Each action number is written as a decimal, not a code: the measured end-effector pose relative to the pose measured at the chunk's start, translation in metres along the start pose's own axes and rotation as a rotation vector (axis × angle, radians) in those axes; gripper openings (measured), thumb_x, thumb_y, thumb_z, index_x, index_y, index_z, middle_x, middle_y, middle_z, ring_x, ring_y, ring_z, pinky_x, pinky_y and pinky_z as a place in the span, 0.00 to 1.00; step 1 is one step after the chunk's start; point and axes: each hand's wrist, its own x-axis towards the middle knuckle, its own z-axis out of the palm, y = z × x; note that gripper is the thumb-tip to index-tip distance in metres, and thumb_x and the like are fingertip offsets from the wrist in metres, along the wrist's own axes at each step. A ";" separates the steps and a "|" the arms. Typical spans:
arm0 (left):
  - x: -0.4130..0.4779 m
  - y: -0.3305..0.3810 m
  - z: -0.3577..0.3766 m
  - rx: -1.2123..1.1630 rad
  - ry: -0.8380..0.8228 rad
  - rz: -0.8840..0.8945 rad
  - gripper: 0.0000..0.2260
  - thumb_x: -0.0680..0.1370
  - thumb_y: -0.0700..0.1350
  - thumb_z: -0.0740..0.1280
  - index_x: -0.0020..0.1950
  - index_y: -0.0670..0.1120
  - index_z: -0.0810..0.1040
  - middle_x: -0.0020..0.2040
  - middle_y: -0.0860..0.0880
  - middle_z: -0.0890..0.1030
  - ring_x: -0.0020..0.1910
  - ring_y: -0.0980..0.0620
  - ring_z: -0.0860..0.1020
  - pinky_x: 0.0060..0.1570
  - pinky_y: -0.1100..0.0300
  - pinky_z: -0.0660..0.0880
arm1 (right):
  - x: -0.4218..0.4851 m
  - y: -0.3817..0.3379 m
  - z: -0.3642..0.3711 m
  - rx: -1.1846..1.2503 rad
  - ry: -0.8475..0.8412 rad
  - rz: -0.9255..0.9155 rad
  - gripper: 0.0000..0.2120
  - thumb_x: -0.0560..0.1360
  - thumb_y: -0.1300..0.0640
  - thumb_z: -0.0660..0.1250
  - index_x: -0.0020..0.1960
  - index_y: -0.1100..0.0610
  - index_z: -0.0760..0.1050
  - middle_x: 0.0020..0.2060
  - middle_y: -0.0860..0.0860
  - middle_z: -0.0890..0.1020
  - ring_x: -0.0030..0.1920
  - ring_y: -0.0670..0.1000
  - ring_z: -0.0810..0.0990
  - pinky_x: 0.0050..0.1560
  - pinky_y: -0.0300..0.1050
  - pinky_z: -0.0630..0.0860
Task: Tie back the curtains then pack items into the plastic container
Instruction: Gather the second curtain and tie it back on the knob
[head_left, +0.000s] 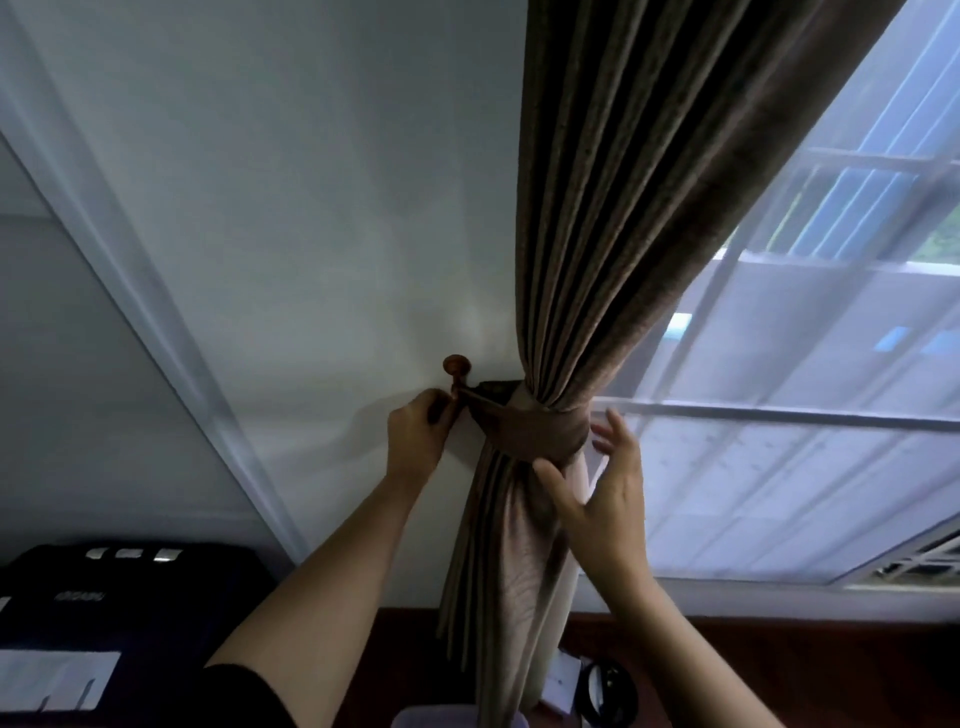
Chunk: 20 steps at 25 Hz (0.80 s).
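Curtain (597, 208), brown, hangs gathered beside the window (789, 478) in the head view, cinched by a tieback (540, 434) leading to a wooden knob (456, 366). Left hand (415, 439) pinches the tieback's end below the knob — right hand (608, 499), fingers spread loose, touches the folds.

On my left arm I wear a black sleeve (244, 696), seen at about 7 o'clock in the view. The cloth looks plain and dark, and its edge crosses the arm in a soft curve. Past this edge my left forearm (332, 566) is bare all the way to my left hand (415, 436). My right forearm (691, 639), which comes in from about 5 o'clock, is bare along all its visible length, up to my right hand (608, 499).
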 end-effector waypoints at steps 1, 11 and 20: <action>-0.007 -0.004 0.001 -0.046 -0.049 -0.064 0.04 0.75 0.39 0.67 0.45 0.41 0.81 0.42 0.42 0.84 0.42 0.46 0.82 0.43 0.55 0.76 | -0.018 0.013 0.003 -0.011 -0.004 0.031 0.33 0.71 0.53 0.72 0.70 0.56 0.61 0.60 0.52 0.72 0.62 0.53 0.72 0.62 0.42 0.66; -0.069 0.021 -0.004 -0.235 -0.567 -0.168 0.11 0.69 0.38 0.65 0.45 0.51 0.80 0.42 0.52 0.81 0.44 0.56 0.79 0.40 0.66 0.72 | -0.024 0.020 0.008 0.199 -0.326 -0.055 0.41 0.63 0.66 0.59 0.71 0.39 0.55 0.69 0.44 0.67 0.71 0.41 0.63 0.69 0.44 0.65; -0.120 0.010 -0.014 -0.075 -0.301 0.016 0.14 0.68 0.52 0.68 0.40 0.41 0.79 0.33 0.48 0.81 0.32 0.56 0.77 0.33 0.66 0.70 | 0.006 0.026 0.012 0.173 -0.784 0.193 0.41 0.66 0.78 0.52 0.72 0.45 0.58 0.62 0.42 0.71 0.68 0.43 0.67 0.57 0.36 0.71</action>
